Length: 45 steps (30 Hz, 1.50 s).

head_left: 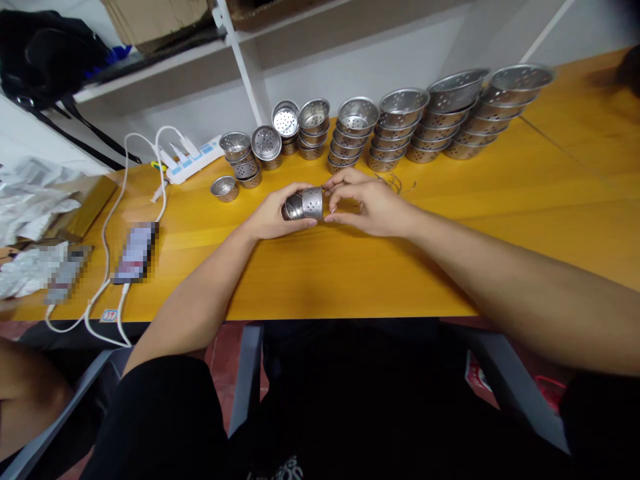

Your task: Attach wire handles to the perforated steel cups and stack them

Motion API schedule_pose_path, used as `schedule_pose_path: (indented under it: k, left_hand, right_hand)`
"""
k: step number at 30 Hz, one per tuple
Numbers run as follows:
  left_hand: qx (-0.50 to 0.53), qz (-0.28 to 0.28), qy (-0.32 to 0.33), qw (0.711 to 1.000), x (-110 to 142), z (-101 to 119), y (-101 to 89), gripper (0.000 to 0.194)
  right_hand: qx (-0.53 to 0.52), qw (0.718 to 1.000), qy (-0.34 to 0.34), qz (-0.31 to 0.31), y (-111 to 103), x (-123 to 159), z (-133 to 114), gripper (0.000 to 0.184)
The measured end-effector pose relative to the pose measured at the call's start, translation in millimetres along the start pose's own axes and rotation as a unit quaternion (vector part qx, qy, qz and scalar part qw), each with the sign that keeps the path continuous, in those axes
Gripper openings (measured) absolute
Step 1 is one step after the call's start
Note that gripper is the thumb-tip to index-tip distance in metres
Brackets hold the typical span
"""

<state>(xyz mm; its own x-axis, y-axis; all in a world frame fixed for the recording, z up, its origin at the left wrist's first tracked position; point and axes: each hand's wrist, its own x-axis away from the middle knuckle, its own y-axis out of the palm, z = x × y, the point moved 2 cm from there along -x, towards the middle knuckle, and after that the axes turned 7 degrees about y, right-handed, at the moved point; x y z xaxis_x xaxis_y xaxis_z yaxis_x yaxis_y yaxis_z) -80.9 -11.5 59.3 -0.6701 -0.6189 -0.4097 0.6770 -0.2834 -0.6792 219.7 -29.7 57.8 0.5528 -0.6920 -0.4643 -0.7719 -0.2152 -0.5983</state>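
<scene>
My left hand (274, 215) is wrapped round a small perforated metal cup (313, 203), held on its side just above the table. Behind it in the palm sits another shiny round metal piece (293, 207), partly hidden by the fingers. At the cup's right end is my right hand (361, 204), its fingers curled and thumb and forefinger close together. A tiny pale glint shows at those fingertips, too small to name. Thin loose wire-like loops (395, 181) lie on the table behind my right wrist. A single small metal cup (225, 189) stands to the left.
Several stacks of perforated metal cups (357, 133) line the back of the wooden table (320, 280). To the left are a white power strip (196, 160), cables, a phone (136, 252) and crumpled plastic bags (30, 207). Another person's bare limb (30, 393) shows at lower left.
</scene>
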Motion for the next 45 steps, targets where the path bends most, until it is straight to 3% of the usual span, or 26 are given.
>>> schedule_pose_path:
  k: [5,10,13,20,25,28,31,36,39,42,45]
  left_hand:
    - [-0.065,-0.007,-0.003,0.998,-2.4,-0.9,-2.2,0.094]
    - [-0.050,-0.014,-0.002,0.999,-2.5,-3.4,-3.9,0.096]
    - [-0.052,0.010,-0.019,0.998,-1.1,-8.9,-6.6,0.100]
    - [-0.089,0.150,-0.073,0.982,4.5,-54.4,-20.6,0.110]
    - [-0.124,0.177,-0.077,0.973,2.2,-68.2,-22.0,0.112]
    - [-0.131,0.155,-0.058,0.978,-3.0,-55.5,-16.0,0.119]
    - [-0.105,0.117,-0.033,0.987,-10.0,-36.5,-5.7,0.119]
    - [-0.056,0.073,0.000,0.996,-16.1,-22.7,6.7,0.115]
    - [-0.059,0.081,-0.026,0.995,-11.3,-38.4,4.4,0.128]
    - [-0.082,0.110,-0.048,0.989,-3.7,-67.9,-1.9,0.149]
    - [-0.102,0.140,-0.045,0.984,0.6,-96.3,-5.8,0.148]
  right_hand:
    - [-0.002,1.000,0.004,-0.007,-0.2,-0.5,2.7,0.022]
    - [-0.065,0.997,0.032,-0.014,0.3,-2.9,5.3,0.036]
    - [-0.091,0.994,0.041,-0.036,-2.6,-2.7,7.4,0.046]
    - [0.099,0.993,0.046,-0.033,-31.1,3.2,36.0,0.049]
    - [0.194,0.977,0.054,-0.075,-39.9,8.9,63.9,0.048]
    - [0.201,0.978,0.055,-0.034,-33.3,8.5,54.3,0.046]
    - [0.163,0.985,0.044,0.040,-19.5,3.6,27.2,0.056]
    - [0.135,0.991,-0.004,0.012,3.1,-6.4,-0.1,0.031]
    - [0.127,0.992,-0.007,0.007,2.9,-8.5,3.9,0.031]
    - [0.146,0.989,0.015,0.031,-2.9,-8.4,14.9,0.028]
    - [0.164,0.985,0.045,0.024,-4.3,-9.1,28.3,0.025]
